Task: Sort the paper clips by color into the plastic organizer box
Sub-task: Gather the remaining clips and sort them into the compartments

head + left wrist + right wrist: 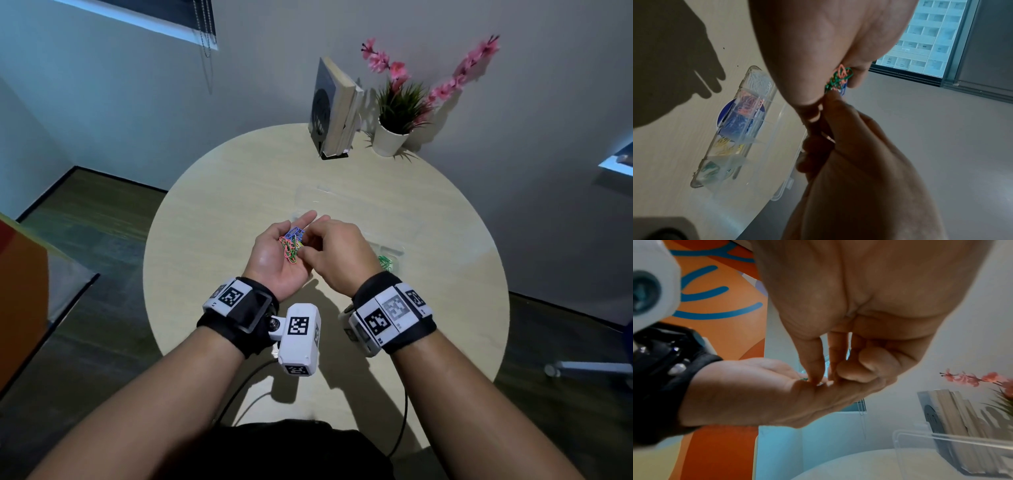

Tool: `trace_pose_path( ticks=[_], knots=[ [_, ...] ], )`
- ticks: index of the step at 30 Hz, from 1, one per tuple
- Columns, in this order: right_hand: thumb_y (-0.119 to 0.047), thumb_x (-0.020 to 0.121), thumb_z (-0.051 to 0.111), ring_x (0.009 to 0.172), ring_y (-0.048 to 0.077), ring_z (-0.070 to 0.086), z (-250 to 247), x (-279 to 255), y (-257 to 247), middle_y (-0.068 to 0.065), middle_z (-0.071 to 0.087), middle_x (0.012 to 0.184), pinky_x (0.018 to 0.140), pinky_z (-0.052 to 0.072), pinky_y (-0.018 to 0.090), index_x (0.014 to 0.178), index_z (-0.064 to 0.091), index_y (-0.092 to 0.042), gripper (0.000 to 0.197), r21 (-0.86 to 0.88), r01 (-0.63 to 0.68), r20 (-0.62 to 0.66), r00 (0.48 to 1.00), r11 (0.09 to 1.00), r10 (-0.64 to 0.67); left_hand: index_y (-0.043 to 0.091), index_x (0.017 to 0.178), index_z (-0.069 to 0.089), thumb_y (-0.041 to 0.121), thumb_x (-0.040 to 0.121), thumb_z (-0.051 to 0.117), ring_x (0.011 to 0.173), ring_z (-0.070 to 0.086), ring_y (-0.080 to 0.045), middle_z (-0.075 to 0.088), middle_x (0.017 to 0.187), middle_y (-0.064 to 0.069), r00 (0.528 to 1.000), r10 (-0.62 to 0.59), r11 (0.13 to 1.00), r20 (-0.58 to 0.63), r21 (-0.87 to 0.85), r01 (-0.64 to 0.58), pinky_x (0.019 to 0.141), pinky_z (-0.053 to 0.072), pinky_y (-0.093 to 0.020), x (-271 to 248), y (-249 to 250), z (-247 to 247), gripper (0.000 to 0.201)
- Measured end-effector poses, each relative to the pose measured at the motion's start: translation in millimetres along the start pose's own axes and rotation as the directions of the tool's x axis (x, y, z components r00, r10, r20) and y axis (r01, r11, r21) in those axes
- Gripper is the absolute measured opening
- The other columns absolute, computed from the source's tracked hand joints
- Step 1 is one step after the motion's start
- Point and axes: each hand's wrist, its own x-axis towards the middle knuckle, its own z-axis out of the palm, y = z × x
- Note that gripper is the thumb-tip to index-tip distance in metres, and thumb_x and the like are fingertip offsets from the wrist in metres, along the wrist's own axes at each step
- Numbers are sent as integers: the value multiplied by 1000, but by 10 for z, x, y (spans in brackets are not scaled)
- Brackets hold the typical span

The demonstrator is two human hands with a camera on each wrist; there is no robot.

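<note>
**Fingers in the Clip Pile**

The left hand (277,255) lay palm up above the round table (219,205), its fingers loosely cupped around a tangle of paper clips (292,245) in green, pink, blue and yellow. The right hand (337,255) reached in from the right, its thumb and fingertips (815,378) pressed down into that pile; whether they had actually pinched a clip could not be told, as the fingers hid the contact.

The clear plastic organizer box (731,129) sat open on the table just beyond and to the right of the hands. Its row of compartments held sorted clips: white at one end, then pink, blue, yellow, and green at the other.

At the table's far edge stood books (334,109) and, to their right, a potted plant (399,113) with pink flowers.
</note>
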Motion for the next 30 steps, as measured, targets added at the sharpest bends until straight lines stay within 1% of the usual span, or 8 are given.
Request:
trace_pose_path(
  ticks=[4,9,13,16,22,24,28,30],
  knots=[
    [-29,84,64,88,24,59,-11,35,-16,5,61,95,74,50,39,94,65,-19,14,-46,-32,-16,999,998,31,1,116,60,22,98,28,79,71,-22,71,99,-18,1000,-13,1000,10,-14,13,65,57,-27,-25,-25,57,42],
    [-20,85,58,88,25,59,-22,53,-2,5,62,95,75,50,41,87,61,-20,3,-82,-32,6,999,996,32,1,122,57,21,98,29,75,71,-21,71,93,-16,1000,-3,1000,30,-10,3,78,51,-31,-20,-40,62,43],
    [-15,84,60,83,21,61,-81,24,55,2,67,90,75,48,35,84,65,-20,8,77,-63,18,998,995,62,-1,127,54,21,97,29,97,64,-29,59,125,-24,998,-8,1000,58,-13,8,90,48,-37,-15,-24,49,44],
    [-15,83,64,79,19,62,-124,-20,78,0,68,85,76,50,33,86,68,-22,9,176,-76,3,997,981,77,0,125,55,21,98,29,101,62,-30,54,133,-23,997,-11,1000,75,-5,11,89,48,-38,-18,-12,55,43],
    [-18,81,67,84,24,58,-95,-4,38,5,64,92,75,47,38,84,65,-12,7,30,-42,-26,999,999,43,1,132,51,22,97,29,114,54,-28,50,138,-23,995,-42,999,92,24,40,103,40,-36,-10,-38,37,46],
    [-17,82,65,82,23,59,-112,-5,47,3,63,87,74,47,36,82,65,-12,5,45,-53,-12,998,998,53,1,131,52,22,97,30,108,57,-28,51,135,-22,995,-47,999,91,19,46,103,40,-36,-8,-38,24,45],
    [-17,80,64,70,19,56,-186,-37,71,0,64,71,63,42,31,72,62,-16,8,155,-111,-23,993,982,116,1,123,56,21,96,31,88,68,-26,66,109,-20,996,-38,999,83,-2,38,87,51,-33,-17,-25,23,42],
    [-13,75,62,65,22,57,-224,-43,81,3,65,66,61,43,32,66,57,-16,11,246,-140,-54,986,959,158,0,120,57,20,96,31,95,68,-29,66,112,-22,996,-29,1000,85,-3,29,96,45,-37,-22,-29,23,40]
  ],
)
